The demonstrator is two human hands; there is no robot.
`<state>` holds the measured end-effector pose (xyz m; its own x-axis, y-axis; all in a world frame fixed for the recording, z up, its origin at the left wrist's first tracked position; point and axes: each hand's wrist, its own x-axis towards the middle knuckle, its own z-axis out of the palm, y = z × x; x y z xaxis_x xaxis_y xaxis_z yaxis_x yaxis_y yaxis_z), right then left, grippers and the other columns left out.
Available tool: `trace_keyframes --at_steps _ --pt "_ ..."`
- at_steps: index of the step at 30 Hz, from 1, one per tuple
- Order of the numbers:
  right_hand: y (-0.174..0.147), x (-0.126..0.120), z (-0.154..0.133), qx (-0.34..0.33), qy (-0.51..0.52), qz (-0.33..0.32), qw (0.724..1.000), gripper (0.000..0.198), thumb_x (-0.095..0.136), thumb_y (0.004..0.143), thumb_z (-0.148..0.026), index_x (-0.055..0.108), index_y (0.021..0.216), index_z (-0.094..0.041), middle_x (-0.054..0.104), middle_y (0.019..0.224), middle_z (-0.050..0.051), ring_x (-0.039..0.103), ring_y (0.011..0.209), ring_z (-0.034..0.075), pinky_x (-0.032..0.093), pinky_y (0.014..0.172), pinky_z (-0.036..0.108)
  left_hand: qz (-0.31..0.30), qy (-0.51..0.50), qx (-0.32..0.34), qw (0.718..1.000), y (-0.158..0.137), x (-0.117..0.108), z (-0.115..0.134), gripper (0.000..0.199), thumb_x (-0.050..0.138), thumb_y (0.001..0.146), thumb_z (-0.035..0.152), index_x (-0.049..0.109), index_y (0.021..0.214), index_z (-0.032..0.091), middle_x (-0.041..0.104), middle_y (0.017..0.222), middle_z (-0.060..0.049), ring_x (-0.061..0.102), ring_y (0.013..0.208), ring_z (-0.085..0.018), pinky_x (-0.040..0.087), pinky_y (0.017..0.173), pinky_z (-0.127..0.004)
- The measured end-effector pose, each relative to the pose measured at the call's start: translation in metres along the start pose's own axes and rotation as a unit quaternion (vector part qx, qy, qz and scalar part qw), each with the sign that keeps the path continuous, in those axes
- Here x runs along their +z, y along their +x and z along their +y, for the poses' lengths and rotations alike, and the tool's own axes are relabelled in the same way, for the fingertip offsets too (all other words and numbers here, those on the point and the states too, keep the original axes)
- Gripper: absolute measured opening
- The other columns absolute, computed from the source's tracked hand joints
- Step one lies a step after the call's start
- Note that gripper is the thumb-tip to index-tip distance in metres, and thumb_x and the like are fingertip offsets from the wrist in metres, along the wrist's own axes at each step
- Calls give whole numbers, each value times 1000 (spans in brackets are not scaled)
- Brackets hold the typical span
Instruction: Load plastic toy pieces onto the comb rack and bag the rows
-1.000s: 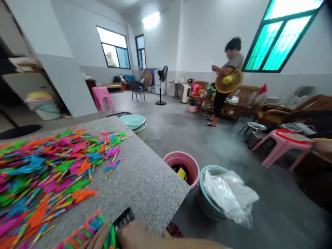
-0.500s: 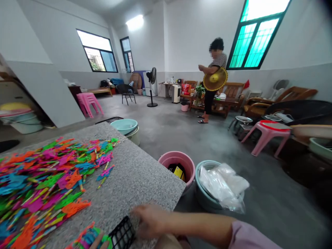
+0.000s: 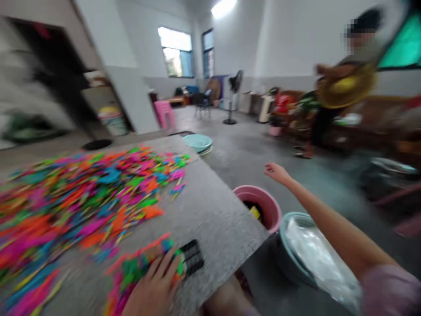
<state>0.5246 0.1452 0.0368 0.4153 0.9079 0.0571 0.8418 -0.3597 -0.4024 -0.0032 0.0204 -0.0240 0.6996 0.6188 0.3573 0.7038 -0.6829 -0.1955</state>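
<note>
My left hand point(image 3: 154, 281) lies over a packed row of bright plastic pieces point(image 3: 131, 272) at the table's near edge, its fingers curled over them. At the row's right end is a black gridded piece point(image 3: 193, 256), lying on the tabletop. My right hand point(image 3: 278, 172) is stretched out above the floor, beyond the pink bucket point(image 3: 271, 208). Its fingers are curled in, and anything inside them is hidden. A large loose heap of thin orange, green, pink and blue plastic pieces point(image 3: 112, 175) covers the left side of the table.
The grey stone table point(image 3: 217, 210) ends beside the pink bucket. Clear plastic bags point(image 3: 315, 250) hang over a blue-green bucket point(image 3: 286, 232). A light blue basin point(image 3: 197, 141) stands past the far edge. Farther off are a fan point(image 3: 234, 83) and a person point(image 3: 345, 79) holding a yellow hat.
My right hand has moved from beside the black gridded piece out over the floor, away from the table. The view has swung left. More of my left hand shows on the packed row.
</note>
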Motion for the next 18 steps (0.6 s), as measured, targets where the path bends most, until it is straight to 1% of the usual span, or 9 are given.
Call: trace_keyframes --at_steps 2,4,5,6,8,11,12,14,18 --pt "-16 81 -56 -172 30 -100 979 41 61 85 -18 56 125 -15 63 119 14 65 99 20 49 91 33 -58 19 -72 996 1 -11 10 35 56 89 22 65 123 24 63 133 -4 64 111 -23 58 82 -32" --pt "-48 155 -125 -372 54 -185 908 49 64 81 -16 54 129 -16 58 126 15 61 109 21 47 95 34 -99 35 -132 986 5 -14 16 35 59 89 23 64 123 23 59 138 -5 63 113 -25 58 84 -35" --pt "-65 185 -162 -448 56 -204 869 53 66 79 -14 54 130 -16 55 131 15 56 118 23 45 100 36 -114 34 -150 982 6 -14 18 35 61 89 24 63 124 23 58 139 -4 62 114 -25 58 84 -36" --pt "-81 209 -199 -494 51 -203 844 55 64 79 -12 53 132 -16 52 135 16 51 124 25 43 103 37 -128 31 -160 978 6 -14 19 36 62 89 25 62 125 23 56 141 -4 61 115 -25 58 85 -36" --pt "-106 243 -271 -536 42 -170 826 56 61 83 -14 49 137 -21 45 143 14 41 133 27 39 106 41 -150 18 -159 975 5 -15 20 38 63 89 26 60 127 23 52 145 -4 59 118 -25 58 86 -36" --pt "-120 265 -347 -460 -4 -124 879 51 52 92 -23 42 143 -20 46 142 17 44 130 30 42 101 45 -177 -5 -139 974 2 -20 17 40 63 89 29 58 128 23 50 146 -4 58 121 -25 57 89 -36" --pt "-121 267 -358 -432 -25 -120 893 47 47 94 -23 44 141 -17 50 137 19 48 125 30 45 97 43 -184 -13 -132 974 1 -22 15 41 63 89 29 57 128 23 49 147 -4 56 122 -25 56 90 -36" --pt "-120 267 -357 -411 -63 -121 901 39 40 95 -16 52 132 -12 57 126 21 55 115 28 47 91 38 -193 -27 -118 974 -1 -25 9 43 64 88 29 55 130 23 48 148 -3 54 125 -25 55 92 -36" --pt "-118 249 -295 -404 -120 -142 896 27 43 94 -14 63 112 -9 64 109 21 63 98 26 50 81 34 -184 -40 -88 978 -5 -23 1 41 60 90 27 54 130 23 48 149 -3 55 125 -25 55 93 -38"
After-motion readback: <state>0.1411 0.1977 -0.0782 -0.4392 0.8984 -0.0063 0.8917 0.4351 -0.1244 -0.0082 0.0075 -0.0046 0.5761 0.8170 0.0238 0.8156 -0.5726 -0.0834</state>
